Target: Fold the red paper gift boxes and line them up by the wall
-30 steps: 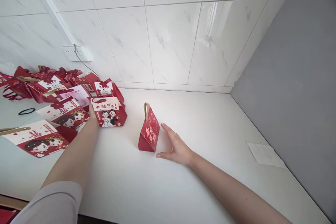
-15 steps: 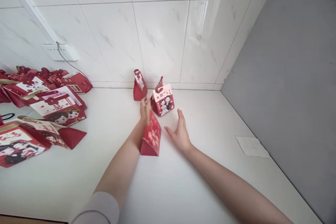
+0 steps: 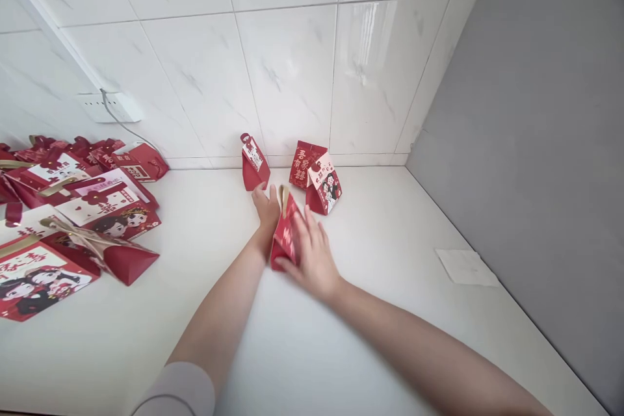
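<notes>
A red paper gift box [image 3: 283, 234] with a gold ribbon loop stands between my hands on the white counter [image 3: 234, 338]. My right hand [image 3: 314, 253] lies against its right face, thumb low at the front and fingers along the side. On the far left side, my left hand [image 3: 266, 207] is beside the box with its fingers apart; part of it is hidden behind the box. Beyond them are a red box with a white label [image 3: 256, 162], a red box with gold characters [image 3: 299, 166] and a box with a printed couple [image 3: 326, 185].
Several red gift boxes [image 3: 121, 218] crowd the left of the counter. A wall socket [image 3: 110, 107] with a grey cable is above them. Tiled wall [image 3: 287, 78] closes the back, a grey panel [image 3: 526, 130] the right. A white paper piece [image 3: 467, 266] lies by the panel.
My right hand has moved left onto the gift box. My left hand's fingers have spread. The couple box has shifted right, and the box with characters now shows behind it.
</notes>
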`<state>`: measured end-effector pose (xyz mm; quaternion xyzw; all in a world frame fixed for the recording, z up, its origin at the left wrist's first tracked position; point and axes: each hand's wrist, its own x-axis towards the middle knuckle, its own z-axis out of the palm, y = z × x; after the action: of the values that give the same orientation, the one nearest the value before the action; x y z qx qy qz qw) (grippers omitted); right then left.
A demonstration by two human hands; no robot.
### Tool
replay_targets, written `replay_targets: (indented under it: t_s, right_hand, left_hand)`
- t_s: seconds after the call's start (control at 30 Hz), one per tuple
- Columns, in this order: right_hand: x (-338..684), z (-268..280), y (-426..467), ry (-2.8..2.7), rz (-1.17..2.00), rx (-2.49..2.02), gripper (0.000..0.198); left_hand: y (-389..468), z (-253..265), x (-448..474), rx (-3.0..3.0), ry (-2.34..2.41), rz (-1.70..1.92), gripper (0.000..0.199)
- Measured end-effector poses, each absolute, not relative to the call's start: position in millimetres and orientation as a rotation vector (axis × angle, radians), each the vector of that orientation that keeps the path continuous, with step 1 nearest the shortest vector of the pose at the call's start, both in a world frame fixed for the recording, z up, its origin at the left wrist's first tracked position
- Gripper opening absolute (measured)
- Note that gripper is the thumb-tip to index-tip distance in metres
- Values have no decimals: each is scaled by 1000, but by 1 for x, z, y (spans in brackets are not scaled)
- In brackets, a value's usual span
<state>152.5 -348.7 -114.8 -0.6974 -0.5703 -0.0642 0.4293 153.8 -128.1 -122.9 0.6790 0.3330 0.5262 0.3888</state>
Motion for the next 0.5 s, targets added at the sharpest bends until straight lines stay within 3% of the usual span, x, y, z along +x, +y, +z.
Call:
replay_targets:
  t_s: [0.1,0.27,0.4,0.5]
  right_hand:
    - [187,-122,-339,-1079,-84,-1849,83]
    - [233,-136,-331,-909,264,-1714,31]
    - [246,-141,-328,-1200,230,-1618,38]
    - [248,-142,-325,-1295,109,-1702,42]
  left_hand:
    - [-127,-126,158,1627,874,1352,55]
    - [-138,-122,154,1666,632,1338,78]
    - [-162,-114,153,2161,171,1315,88]
    - [-175,-110,157,2424,253,1379,86]
